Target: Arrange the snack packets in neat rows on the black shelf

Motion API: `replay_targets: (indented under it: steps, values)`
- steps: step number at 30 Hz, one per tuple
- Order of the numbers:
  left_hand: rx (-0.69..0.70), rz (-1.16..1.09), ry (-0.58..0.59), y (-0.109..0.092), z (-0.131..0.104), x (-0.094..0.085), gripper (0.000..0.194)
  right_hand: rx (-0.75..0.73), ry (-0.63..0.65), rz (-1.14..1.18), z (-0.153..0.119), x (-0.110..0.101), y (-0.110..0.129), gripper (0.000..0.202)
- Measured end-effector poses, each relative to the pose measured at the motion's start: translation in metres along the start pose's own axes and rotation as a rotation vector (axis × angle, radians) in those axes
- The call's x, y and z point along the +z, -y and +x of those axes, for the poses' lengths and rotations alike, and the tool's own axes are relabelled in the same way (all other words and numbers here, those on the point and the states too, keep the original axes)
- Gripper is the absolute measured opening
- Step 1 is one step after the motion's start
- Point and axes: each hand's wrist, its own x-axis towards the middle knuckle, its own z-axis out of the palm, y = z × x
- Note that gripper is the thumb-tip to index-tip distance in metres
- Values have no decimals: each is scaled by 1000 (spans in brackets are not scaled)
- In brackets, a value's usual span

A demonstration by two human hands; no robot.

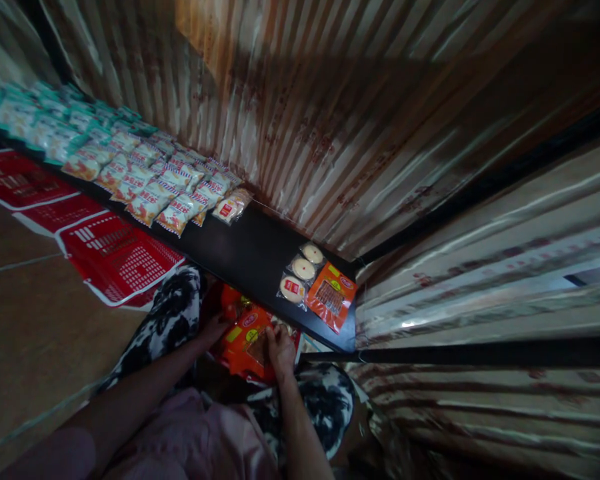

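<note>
An orange snack packet (247, 333) with a yellow label and a window showing brown pieces lies low between my knees, just under the front edge of the black shelf (250, 240). My right hand (281, 348) grips its right side, thumb on the front and the other fingers bent over the far edge. At the packet's left edge, my left hand (219, 328) is closed on it, though its fingertips are dim and partly hidden. More orange and red packaging shows behind and under this packet. A similar orange packet (333, 297) lies flat at the shelf's right end.
Round pale cakes in clear wrappers (304, 269) lie beside the shelf's orange packet. Rows of white-and-orange snack bags (153, 177) and green-and-white bags (45, 120) cover the left. A red printed sheet (120, 253) hangs along the front. Striped plastic sheeting (300, 120) and black poles (470, 350) enclose the shelf.
</note>
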Motion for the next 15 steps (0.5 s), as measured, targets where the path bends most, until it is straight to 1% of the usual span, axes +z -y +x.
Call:
replay_targets:
  steps: [5,11,15]
  values:
    - [-4,-14,-27,1,-2,-6,32,94,-56,9,3,-2,1,41]
    - [21,-12,20,-5,-12,-6,37,212,-81,39,8,-6,-10,44]
    - [37,-7,40,-7,-14,-3,42,312,-66,26,10,-1,-16,44]
